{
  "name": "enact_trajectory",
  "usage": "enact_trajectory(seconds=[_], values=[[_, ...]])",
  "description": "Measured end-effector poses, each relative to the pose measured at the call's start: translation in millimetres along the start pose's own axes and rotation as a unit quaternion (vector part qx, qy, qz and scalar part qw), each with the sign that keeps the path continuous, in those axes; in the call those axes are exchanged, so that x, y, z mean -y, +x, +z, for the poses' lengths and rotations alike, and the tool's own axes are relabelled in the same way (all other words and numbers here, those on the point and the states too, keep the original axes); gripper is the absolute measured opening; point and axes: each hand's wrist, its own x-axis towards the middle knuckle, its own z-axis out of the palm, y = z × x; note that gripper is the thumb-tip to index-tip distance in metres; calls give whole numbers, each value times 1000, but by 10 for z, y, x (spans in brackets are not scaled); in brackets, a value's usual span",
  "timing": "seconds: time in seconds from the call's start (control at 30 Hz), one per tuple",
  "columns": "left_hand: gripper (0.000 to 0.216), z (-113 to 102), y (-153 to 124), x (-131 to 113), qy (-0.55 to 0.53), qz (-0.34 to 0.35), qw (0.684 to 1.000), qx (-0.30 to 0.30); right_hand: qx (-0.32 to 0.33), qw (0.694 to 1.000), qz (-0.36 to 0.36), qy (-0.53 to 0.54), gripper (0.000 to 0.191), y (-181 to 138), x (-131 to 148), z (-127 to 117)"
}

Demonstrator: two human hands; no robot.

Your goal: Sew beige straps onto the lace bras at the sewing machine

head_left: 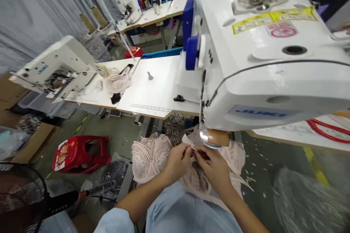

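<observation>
Just below the lit needle area of a white sewing machine [273, 83], my two hands meet at a small piece of pale pink fabric [188, 141]. My left hand [179, 162] pinches it between thumb and fingertips. From the other side my right hand [214, 165] has its fingers closed on the same piece. A stack of pale pink lace bra pieces [150, 156] lies in front of me to the left, and more lace [236, 156] spreads under and right of my hands. The fingertips hide the exact spot being gripped.
The white table [158, 83] carries a printed ruler strip and a small grey peg [150, 75]. A second sewing machine [62, 65] stands left, beside more pink lace [117, 80]. On the floor are a red stool [82, 154] and plastic bags; a fan [22, 196] is at lower left.
</observation>
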Motion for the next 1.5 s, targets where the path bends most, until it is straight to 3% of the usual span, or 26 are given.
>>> enact_trajectory(seconds=[0.17, 0.27, 0.37, 0.43, 0.47, 0.53, 0.63, 0.73, 0.9, 1.1, 1.3, 1.4, 1.5], values=[[31, 36, 117, 53, 41, -18, 998, -38, -21, 991, -116, -65, 28, -62, -167, 92], [32, -30, 208, 95, 42, -20, 999, -25, 17, 983, -167, -75, 24, 27, -415, -173], [36, -110, 214, 77, 43, -2, 999, -18, -64, 979, -113, -160, 28, 390, -756, -833], [40, -139, 210, 56, 37, 18, 999, 1, -130, 947, -12, -294, 39, 710, -1005, -1447], [41, -142, 215, 49, 32, 30, 999, 20, -116, 921, 47, -368, 43, 855, -1128, -1766], [42, -125, 226, 36, 41, 39, 997, 46, -89, 899, 93, -418, 44, 1069, -1347, -2322], [45, -84, 218, 8, 59, 32, 995, 77, -26, 891, 113, -440, 37, 1192, -1551, -2755], [46, -80, 205, -30, 47, 30, 993, 103, 18, 890, 99, -445, 40, 1202, -1608, -2800], [45, -107, 209, -105, 32, 7, 992, 122, 70, 891, 59, -445, 66, 1274, -1541, -2794], [45, -109, 186, -148, 33, 6, 990, 137, 89, 886, 78, -447, 41, 1197, -1317, -2652], [37, -99, 140, -206, -65, -39, 992, 105, -2, 900, 124, -418, 39, 585, -1047, -2508], [35, -91, 149, -192, -175, -81, 974, 121, -49, 939, 163, -298, 37, 115, -832, -2379], [34, -79, 151, -159, -258, -117, 951, 124, 23, 980, 79, -181, 40, -359, -500, -2037]])
